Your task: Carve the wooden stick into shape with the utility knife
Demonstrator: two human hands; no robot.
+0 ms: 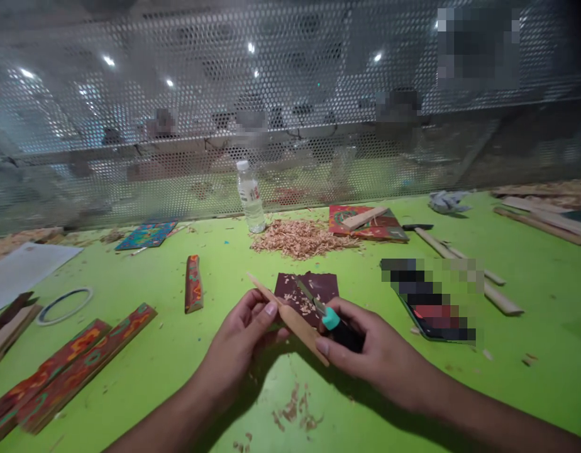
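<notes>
A slim, pale piece of carved wood (297,323) with a pointed far end slants across the middle. My left hand (250,327) is closed around its narrow upper part, thumb on top. My right hand (361,346) grips a carving knife (340,324) with a black and turquoise handle. Its blade points away from me, up and to the left, just right of the wood. The right thumb rests against the near end of the wood. Beneath them lies a dark maroon sheet (326,286) sprinkled with shavings.
Behind the sheet are a heap of wood shavings (300,238) and a water bottle (250,198). Painted wooden strips (87,362) and a white ring (64,306) lie at left. A phone (427,308) and wooden sticks (498,296) lie at right. A perforated metal screen (290,138) closes off the back.
</notes>
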